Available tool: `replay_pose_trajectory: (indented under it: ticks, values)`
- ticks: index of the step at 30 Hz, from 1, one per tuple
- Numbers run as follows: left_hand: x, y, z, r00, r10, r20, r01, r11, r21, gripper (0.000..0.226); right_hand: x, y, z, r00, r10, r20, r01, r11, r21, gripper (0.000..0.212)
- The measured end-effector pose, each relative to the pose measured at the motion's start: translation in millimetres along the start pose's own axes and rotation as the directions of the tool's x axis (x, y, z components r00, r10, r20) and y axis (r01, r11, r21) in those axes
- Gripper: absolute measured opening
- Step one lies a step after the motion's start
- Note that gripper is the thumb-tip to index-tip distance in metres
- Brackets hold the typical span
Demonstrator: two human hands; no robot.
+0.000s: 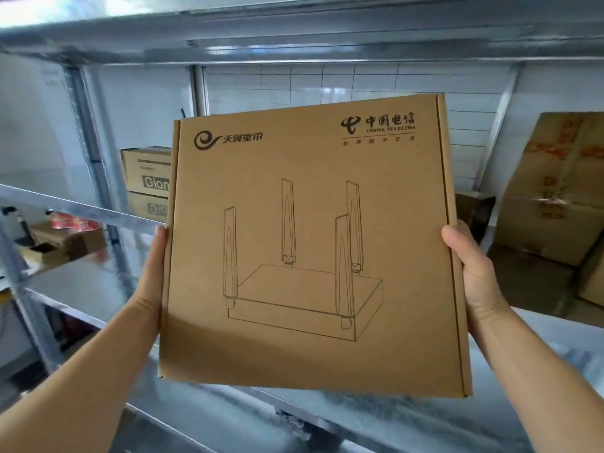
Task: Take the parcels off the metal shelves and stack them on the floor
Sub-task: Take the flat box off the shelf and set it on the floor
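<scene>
Both hands clamped on the router box: left hand flat against its left edge, right hand on the right edge, thumb visible on the front face, other fingers hidden behind. Two-sided grip at roughly mid-height; looks chosen because the box is wide and thin, so pinching opposite edges keeps it from twisting.

Box is held upright in the air between the hands, printed face toward the camera, tilted slightly. It is clear of the metal shelf; nothing touches it but the hands. So this parcel reads as already lifted off and in transit, not yet on the floor. Floor stack isn't in view.

Behind the grip, on the left-hand side: small printed carton at the back of the shelf, partly hidden by the held box. Beyond the right hand: large taped carton leaning on the shelf, more brown cartons below it. Those look like remaining parcels.

Next move, my guess: pull back, turn away from the shelves and lower. Box probably light, low slip risk. Watch the bottom corner against the shelf lip below the grip.
</scene>
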State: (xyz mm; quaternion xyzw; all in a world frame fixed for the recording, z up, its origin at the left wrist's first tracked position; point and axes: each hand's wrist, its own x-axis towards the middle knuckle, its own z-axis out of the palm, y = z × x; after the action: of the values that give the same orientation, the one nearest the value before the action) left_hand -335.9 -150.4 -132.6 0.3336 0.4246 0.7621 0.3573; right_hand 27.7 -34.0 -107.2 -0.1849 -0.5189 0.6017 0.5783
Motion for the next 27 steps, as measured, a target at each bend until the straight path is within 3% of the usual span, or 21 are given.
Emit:
replay_pose_trajectory:
  ticks: [3,4,7,9,20,27]
  values:
    - [-11,-1,-29,0.996,-0.002,-0.086,0.004,1.0,0.026,0.068,-1,16,17,0.999,0.031,0.012,-0.03,0.998,-0.063,0.085]
    - [-14,-2,-39,0.994,-0.001,-0.105,0.005,0.999,0.037,0.068,-2,21,23,0.999,0.032,0.018,-0.031,0.996,-0.079,0.084]
    - [-26,-4,-67,0.985,-0.037,-0.166,0.048,0.997,0.062,0.067,-2,36,38,0.999,0.024,0.045,-0.02,0.996,-0.086,0.047]
    - [-36,-6,-86,0.975,-0.038,-0.219,0.059,0.994,0.09,0.057,-1,45,51,0.998,0.012,0.065,-0.008,0.998,-0.067,0.036]
    - [-94,-21,-197,0.852,-0.061,-0.519,0.17,0.972,0.164,0.048,-16,137,136,0.965,0.17,0.2,-0.143,0.979,-0.142,0.023]
    - [-113,-25,-293,0.806,-0.032,-0.591,0.163,0.972,0.169,0.045,-21,212,203,0.915,0.288,0.282,-0.243,0.952,-0.185,0.03]
